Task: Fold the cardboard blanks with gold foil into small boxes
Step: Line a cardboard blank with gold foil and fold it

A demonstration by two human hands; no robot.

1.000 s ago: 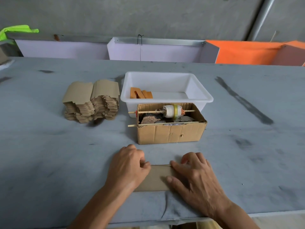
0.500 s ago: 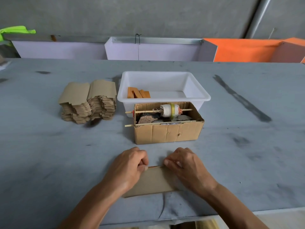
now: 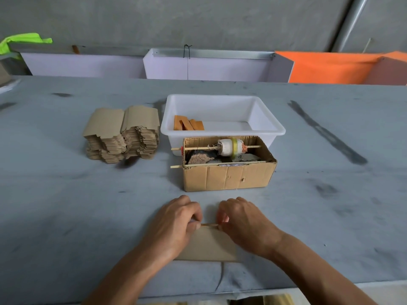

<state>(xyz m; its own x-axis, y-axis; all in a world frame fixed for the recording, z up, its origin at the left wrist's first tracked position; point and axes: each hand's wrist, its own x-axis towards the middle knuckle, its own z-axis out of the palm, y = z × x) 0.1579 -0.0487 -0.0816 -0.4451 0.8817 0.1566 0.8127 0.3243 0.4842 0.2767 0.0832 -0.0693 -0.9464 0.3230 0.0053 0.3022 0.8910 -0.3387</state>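
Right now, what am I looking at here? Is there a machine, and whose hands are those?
No machine: a person works with bare hands, filmed by one camera worn on the head, looking forward and down. The left hand and right hand each pinch the far edge of a flat cardboard blank lying on the grey table. Beyond them stands an open carton with a spool on a stick across it. Behind that is a white tub holding orange pieces. To the left sits a stack of blanks waiting to be folded.
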